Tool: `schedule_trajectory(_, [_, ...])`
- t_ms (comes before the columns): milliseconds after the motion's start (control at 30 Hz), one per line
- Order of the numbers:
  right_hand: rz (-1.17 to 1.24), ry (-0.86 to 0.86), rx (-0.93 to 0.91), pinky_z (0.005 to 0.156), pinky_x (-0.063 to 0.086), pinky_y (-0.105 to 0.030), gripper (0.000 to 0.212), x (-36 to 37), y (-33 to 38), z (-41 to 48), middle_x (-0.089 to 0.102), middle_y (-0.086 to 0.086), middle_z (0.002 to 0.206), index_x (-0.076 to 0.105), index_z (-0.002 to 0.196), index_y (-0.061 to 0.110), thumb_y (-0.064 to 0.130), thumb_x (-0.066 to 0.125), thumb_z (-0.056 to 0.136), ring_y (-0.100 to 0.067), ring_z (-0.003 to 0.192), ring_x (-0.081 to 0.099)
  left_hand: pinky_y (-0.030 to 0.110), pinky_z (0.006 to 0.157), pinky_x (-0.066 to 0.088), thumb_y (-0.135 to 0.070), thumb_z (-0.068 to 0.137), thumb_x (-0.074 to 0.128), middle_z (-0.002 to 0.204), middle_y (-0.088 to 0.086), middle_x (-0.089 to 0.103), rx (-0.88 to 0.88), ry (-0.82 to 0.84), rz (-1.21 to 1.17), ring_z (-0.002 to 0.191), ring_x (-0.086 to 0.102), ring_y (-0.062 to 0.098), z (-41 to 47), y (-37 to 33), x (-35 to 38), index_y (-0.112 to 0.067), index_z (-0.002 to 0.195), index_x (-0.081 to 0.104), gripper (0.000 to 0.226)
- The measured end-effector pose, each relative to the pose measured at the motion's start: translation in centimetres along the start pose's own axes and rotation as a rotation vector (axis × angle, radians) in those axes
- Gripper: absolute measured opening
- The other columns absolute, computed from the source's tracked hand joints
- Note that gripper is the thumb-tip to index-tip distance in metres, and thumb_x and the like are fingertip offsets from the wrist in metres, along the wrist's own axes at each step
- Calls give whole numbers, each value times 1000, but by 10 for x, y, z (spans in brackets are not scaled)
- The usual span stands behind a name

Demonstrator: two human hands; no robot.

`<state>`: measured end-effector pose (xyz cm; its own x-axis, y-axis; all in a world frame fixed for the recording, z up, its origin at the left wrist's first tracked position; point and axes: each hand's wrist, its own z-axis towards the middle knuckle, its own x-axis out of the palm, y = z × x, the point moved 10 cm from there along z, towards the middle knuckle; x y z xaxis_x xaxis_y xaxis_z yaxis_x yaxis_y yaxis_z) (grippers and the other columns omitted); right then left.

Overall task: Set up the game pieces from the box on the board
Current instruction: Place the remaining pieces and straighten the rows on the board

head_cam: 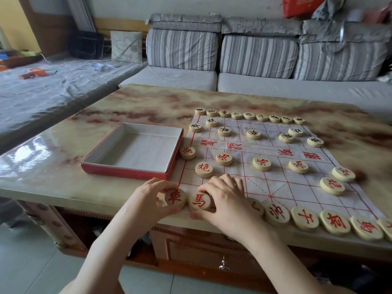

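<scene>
A white cloth board [273, 187] with red grid lines lies on the table. Round wooden pieces with black characters [249, 116] line its far edge; red-character pieces [277, 214] line the near edge, with more on the inner rows. My left hand [148, 200] grips the red chariot piece [175, 198] at the near left corner of the board. My right hand [224, 200] pinches the red horse piece [199, 202] beside it and covers part of another piece. The red box [131, 170], white inside, stands empty to the left of the board.
The marble-patterned table top [63, 158] ends at a near edge just below my hands. A grey striped sofa [254, 54] runs behind the table, and a covered bed [42, 85] lies to the left. Drawers show below the table top.
</scene>
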<state>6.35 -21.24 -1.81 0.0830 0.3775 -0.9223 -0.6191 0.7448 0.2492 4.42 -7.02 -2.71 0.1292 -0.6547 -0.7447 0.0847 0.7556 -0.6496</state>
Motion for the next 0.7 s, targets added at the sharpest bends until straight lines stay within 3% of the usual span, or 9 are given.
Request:
schedule_trajectory(200, [7,34,10,89,13,-23,68,-1,-3,-2,46,16,115,49,125,31,72,50,71,-5,101,19,13,76,45,-35,66,77,107,-12,57,2,8,6,88,55,1,-1,-2,-1,-29,116,60,53])
schedule_trajectory(333, [224,70,99,91,17,-22,76,-26,-31,-10,26,40,101,43,132,39,74,50,64,10,102,13,10,72,39,-40,65,75,103,-23,54,71,-136,15,89,51,-4,-1,-19,-20,-38,112,58,49])
schedule_trajectory(400, [273,16,174,96,16,-20,70,-49,-59,-21,26,45,102,47,125,43,71,53,61,14,106,16,9,75,37,-44,66,72,99,-31,52,123,-151,6,92,49,-6,-1,-33,-18,-40,111,58,47])
schedule_trajectory(533, [325,12,343,100,21,-23,57,-67,-102,-49,34,24,116,48,109,58,71,59,54,2,117,29,7,88,32,-40,70,72,107,-35,47,216,-28,17,106,44,-7,4,-59,13,-40,113,58,45])
schedule_trajectory(700, [187,68,298,89,23,-24,64,-58,-98,-60,23,51,100,45,106,57,82,52,47,6,108,26,29,103,39,-50,66,70,118,-25,49,315,66,64,119,44,3,9,-83,45,-38,120,54,57])
